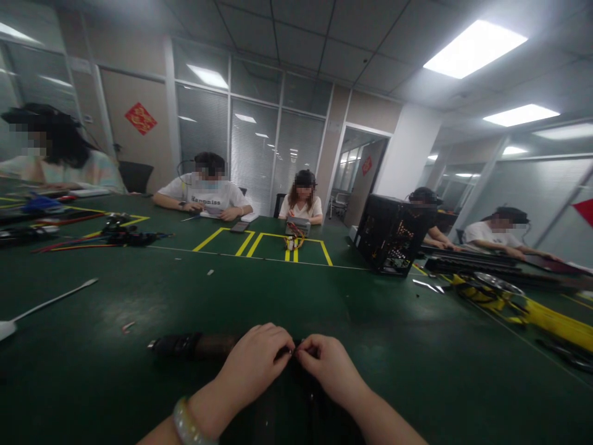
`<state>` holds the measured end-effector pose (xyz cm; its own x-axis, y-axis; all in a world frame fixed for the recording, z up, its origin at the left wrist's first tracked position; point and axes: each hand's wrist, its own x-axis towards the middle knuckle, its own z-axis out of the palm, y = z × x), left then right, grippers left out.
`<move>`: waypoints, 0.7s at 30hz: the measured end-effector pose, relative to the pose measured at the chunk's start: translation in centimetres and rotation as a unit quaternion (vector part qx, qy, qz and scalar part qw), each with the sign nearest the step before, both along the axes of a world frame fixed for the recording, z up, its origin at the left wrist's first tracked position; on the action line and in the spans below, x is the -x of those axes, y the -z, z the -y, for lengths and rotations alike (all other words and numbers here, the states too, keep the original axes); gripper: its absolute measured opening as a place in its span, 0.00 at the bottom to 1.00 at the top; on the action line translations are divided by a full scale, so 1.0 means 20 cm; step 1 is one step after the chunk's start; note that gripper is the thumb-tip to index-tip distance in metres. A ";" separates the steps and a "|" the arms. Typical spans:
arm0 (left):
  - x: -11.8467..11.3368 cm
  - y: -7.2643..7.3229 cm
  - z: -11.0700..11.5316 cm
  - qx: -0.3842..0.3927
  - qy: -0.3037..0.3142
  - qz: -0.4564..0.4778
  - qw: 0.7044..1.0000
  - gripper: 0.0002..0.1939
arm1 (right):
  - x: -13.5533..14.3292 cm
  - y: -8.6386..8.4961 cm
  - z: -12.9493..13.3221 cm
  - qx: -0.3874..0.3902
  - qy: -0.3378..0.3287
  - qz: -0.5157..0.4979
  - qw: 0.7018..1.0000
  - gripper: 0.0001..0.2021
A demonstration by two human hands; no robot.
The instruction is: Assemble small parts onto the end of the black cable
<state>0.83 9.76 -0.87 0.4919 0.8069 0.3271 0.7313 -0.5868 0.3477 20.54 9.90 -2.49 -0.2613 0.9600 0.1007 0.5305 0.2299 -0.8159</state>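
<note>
Over the near part of the green table [231,296], my left hand [259,352] and my right hand [331,368] meet with their fingertips nearly touching. Each hand is closed in a pinch. Whatever small thing lies between the fingers is too dark and too hidden to name. Directly left of my left hand lies a dark cylindrical tool [185,346] with a metal tip pointing left; my hand covers its right end. Some black material [311,395] shows dimly below my right hand, its shape unclear.
A white-handled tool with a thin shaft [55,301] lies at the left. Beyond it are bundled cables [125,235]. A black computer case [389,235] stands at the back right, near yellow parts [556,321]. Several people sit working around the table's far side.
</note>
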 end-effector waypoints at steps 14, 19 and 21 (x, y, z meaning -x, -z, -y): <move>-0.01 0.00 0.02 0.004 -0.031 -0.006 0.999 0.07 | 0.00 -0.02 0.01 0.012 0.002 0.008 1.000 0.07; -0.01 -0.01 0.02 0.000 -0.020 -0.016 1.000 0.06 | 0.00 -0.01 0.01 0.008 0.000 0.006 1.000 0.07; -0.01 -0.01 0.02 0.001 -0.017 -0.016 1.000 0.06 | 0.00 -0.01 0.01 0.005 0.000 0.006 1.000 0.07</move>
<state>0.94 9.46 -0.77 0.4749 0.8235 0.3105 0.7615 -0.5613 0.3242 20.55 9.75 -2.28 -0.2632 0.9607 0.0884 0.5401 0.2226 -0.8116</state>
